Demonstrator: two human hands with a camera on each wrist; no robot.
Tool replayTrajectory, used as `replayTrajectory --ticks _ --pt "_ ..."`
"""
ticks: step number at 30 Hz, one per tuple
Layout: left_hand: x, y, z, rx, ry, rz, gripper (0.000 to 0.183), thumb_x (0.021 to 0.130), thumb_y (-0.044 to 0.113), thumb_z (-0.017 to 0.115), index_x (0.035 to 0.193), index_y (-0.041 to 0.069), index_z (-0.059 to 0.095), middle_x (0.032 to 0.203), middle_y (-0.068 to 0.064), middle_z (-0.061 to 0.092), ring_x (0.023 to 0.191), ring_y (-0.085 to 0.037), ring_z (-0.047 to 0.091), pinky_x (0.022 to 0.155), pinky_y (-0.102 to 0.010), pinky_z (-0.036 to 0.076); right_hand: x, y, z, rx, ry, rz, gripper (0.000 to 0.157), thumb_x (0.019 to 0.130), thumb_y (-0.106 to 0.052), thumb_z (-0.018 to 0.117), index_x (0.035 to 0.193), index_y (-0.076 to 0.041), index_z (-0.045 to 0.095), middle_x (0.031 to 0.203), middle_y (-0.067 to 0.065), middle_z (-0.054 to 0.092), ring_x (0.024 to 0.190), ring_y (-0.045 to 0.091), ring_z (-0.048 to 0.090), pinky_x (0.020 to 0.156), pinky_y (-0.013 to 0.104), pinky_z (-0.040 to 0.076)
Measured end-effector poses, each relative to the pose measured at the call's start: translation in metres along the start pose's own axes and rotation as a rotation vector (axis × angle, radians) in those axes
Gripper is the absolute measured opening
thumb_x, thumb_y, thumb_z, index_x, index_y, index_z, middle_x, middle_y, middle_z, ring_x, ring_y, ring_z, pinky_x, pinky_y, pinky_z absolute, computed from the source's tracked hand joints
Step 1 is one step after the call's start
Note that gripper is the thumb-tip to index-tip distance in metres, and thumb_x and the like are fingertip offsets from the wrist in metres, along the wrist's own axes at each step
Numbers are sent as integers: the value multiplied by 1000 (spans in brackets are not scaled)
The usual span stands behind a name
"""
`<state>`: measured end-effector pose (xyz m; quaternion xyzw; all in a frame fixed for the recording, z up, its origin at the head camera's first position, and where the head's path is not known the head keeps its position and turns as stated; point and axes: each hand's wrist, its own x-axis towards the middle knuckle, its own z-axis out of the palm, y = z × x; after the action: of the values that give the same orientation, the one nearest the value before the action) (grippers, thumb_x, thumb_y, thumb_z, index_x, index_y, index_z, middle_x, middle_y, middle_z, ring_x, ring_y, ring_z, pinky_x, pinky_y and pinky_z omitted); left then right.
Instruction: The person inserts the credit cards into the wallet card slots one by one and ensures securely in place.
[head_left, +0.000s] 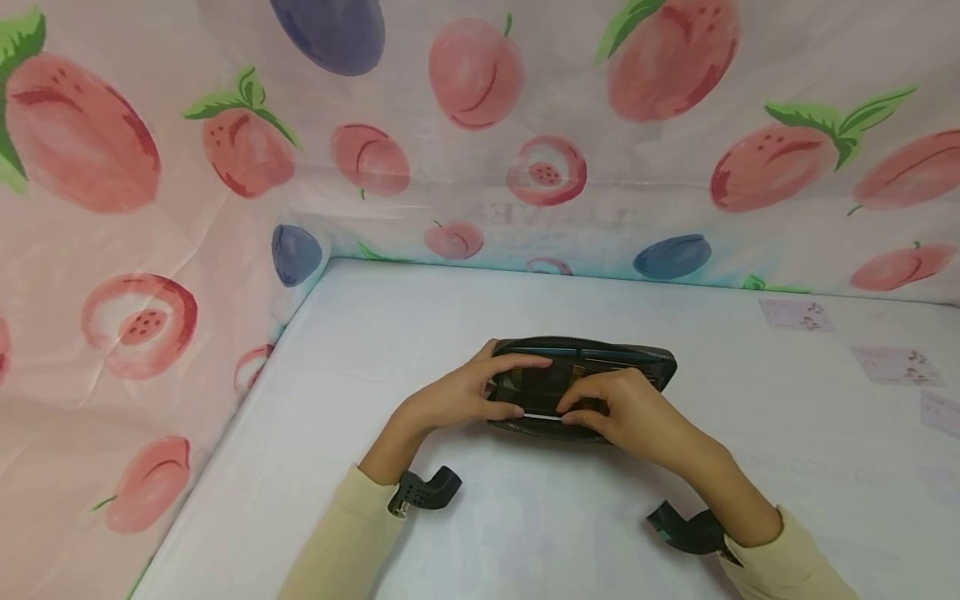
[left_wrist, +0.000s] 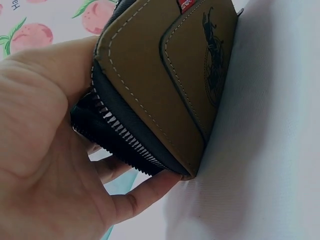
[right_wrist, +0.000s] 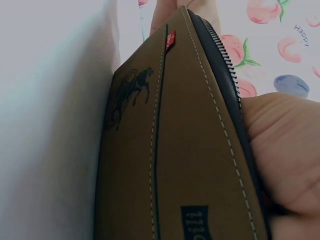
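Observation:
A zip-around wallet [head_left: 551, 432] stands unzipped on the table, its black interior with card slots facing up. The wrist views show its brown outer side [left_wrist: 145, 65] with pale stitching, a dark animal print and a small red tag. My left hand [head_left: 465, 390] holds the wallet's left end, thumb on the near side and fingers over the opening. My right hand [head_left: 637, 412] reaches into the opening. Its thumb and fingertips pinch one end of a thin white card edge [head_left: 542, 417] by the near inner wall. In the right wrist view, the wallet hides those fingertips.
The white-covered table [head_left: 525, 525] meets a fruit-printed curtain [head_left: 465, 200] at the back and left. Several pale pink card-like rectangles [head_left: 896, 365] lie to the right. A black wrist camera [head_left: 431, 490] sits at the left cuff, another camera [head_left: 686, 532] at the right.

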<state>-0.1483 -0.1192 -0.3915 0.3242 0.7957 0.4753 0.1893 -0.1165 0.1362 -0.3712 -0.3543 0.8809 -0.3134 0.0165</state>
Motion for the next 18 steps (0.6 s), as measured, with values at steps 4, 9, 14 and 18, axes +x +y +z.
replayTrajectory --ticks 4,9,14,18 --pt "0 1 0 2 6 -5 62 85 16 74 139 34 49 132 -7 33 114 -21 44 90 -36 43 1 -1 1 -28 12 -6 14 80 -11 77 92 -19 73 90 -7 69 83 11 64 66 29 51" --pt "0 2 1 5 8 -10 63 85 15 74 140 34 49 132 -7 33 114 -21 44 91 -36 42 1 -1 2 -53 31 -30 15 79 -10 78 91 -17 73 89 -7 69 82 11 64 66 30 52" --pt "0 4 1 10 8 -10 64 85 14 74 140 34 48 134 -6 32 117 -20 42 92 -37 42 1 -1 2 -53 40 -33 15 78 -9 79 91 -15 73 88 -6 69 81 11 64 66 30 52" --pt "0 4 1 10 7 -12 64 85 14 74 140 35 48 135 -5 31 118 -20 42 92 -37 42 0 -3 0 -53 46 -38 15 79 -10 78 92 -16 74 89 -7 69 82 11 64 67 30 52"
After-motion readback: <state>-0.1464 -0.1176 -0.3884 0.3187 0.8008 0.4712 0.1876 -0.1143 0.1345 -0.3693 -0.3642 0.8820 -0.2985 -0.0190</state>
